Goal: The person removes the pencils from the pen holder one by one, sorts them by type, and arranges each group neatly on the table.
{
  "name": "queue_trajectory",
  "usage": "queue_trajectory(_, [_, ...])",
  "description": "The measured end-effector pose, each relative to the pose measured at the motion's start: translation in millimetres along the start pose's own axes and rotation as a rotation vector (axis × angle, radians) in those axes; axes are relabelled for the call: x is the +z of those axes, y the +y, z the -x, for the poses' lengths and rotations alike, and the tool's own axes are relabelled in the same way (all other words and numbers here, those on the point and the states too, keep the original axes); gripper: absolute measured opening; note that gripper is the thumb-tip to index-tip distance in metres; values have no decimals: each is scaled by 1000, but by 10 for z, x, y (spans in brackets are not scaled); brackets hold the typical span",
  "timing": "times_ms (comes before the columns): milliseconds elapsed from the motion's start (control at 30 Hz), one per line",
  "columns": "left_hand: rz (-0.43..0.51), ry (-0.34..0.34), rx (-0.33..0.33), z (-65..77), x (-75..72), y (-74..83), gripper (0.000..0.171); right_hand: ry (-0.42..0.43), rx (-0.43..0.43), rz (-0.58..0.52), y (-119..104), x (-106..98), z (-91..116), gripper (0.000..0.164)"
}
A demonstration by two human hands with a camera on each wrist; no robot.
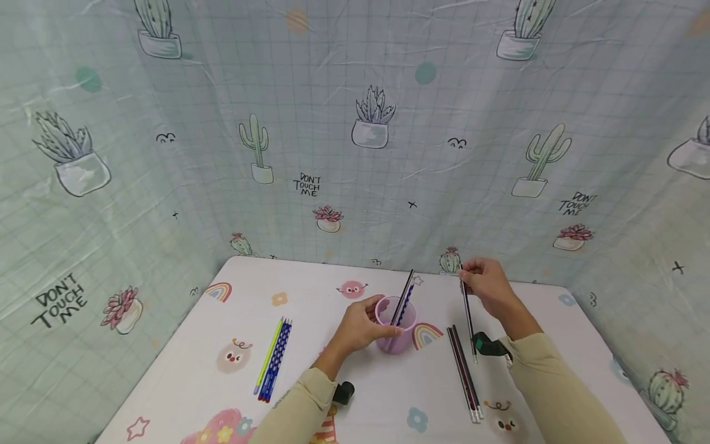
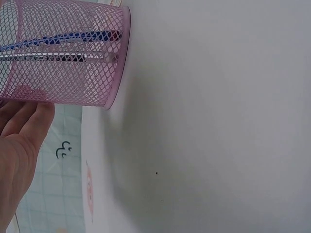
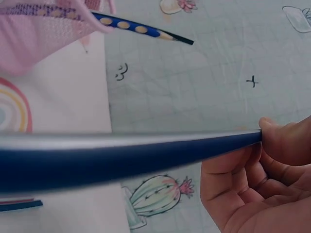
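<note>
My left hand grips a pink mesh pencil cup, fingers and thumb around its sides. Inside lean a dark pencil and a blue pencil with pale spots; their lower ends show through the mesh in the left wrist view. To the right of the cup, my right hand pinches another dark pencil near its top end between thumb and fingers. That pencil hangs steeply, its lower end beside the wrist camera. In the right wrist view it runs blurred across the frame.
Several dark pencils lie together on the white patterned table, right of the cup. On the left lie several blue spotted pencils beside a yellow-green pencil. A cactus-print cloth rises behind the table's back edge.
</note>
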State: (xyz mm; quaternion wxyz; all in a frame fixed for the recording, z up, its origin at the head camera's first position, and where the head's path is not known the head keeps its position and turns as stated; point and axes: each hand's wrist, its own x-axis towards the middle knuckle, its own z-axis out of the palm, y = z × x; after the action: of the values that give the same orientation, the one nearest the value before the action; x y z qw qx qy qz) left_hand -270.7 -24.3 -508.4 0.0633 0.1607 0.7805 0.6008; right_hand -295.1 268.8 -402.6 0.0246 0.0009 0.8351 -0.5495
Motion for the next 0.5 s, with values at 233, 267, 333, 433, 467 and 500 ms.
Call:
queue_trajectory(233, [15, -8, -4, 2, 6, -7, 80, -23, 29, 61, 190, -37, 26, 24])
queue_trajectory(267, [17, -13, -5, 2, 9, -9, 81, -22, 34, 68, 220, -39, 32, 22])
queue_trajectory(333, [28, -22, -4, 4, 12, -11, 82, -20, 48, 73, 280, -35, 40, 20])
queue_trajectory(433, [37, -24, -10, 0, 9, -19, 83, -18, 63, 82, 375, -17, 46, 18])
queue_trajectory(467, [33, -22, -15, 1, 8, -16, 83, -15, 65, 85, 408, -11, 49, 17])
queue_trajectory(500, [31, -21, -17, 0, 7, -15, 83, -14, 69, 88, 438, -7, 52, 18])
